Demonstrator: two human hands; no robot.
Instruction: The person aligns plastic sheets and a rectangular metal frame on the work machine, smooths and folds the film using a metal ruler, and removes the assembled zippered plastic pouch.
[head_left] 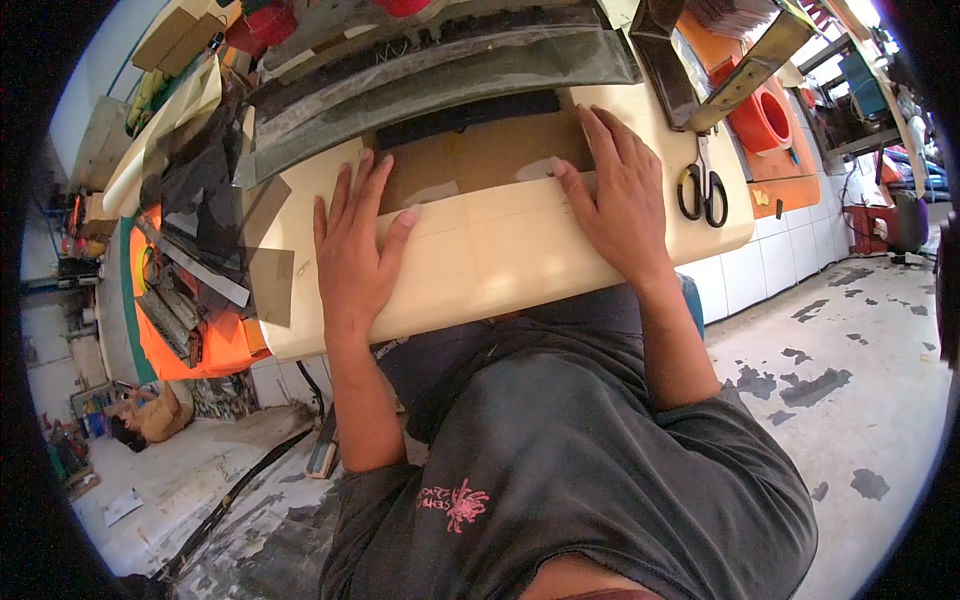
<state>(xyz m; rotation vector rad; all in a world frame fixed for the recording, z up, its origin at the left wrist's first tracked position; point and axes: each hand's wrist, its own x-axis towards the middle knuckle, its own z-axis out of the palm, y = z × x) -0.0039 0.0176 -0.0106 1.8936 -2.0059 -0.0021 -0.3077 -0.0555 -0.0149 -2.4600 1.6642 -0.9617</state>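
- Rests left hand (pixel 355 235) palm down, fingers a little apart and thumb spread wide, beside the left edge of a brown sheet (pixel 505 150); pinches nothing that can be seen.
- Rests right hand (pixel 625 195) also palm down, fingers close together, thumb stretched inward to the near edge of the brown sheet; here too, shows no pinching.
- Has the brown sheet between both hands, flat, against the cream-coloured sheet (pixel 480 255); cannot tell if its near edge is tucked under or only lying on top.
- Judging by the present state, seems to have the brown sheet already laid out, with a faint line on the cream-coloured sheet in front; cannot tell how much is left.
- Behind the brown sheet, shows a narrow dark strip (pixel 470 120), then a long grey-green plastic sheet (pixel 430 103).
- To the right, apart from the right hand, shows black-handled scissors (pixel 715 203), not in use; farther, a red-orange ring (pixel 772 112).
- To the left, shows dark scraps (pixel 205 205) in a pile.
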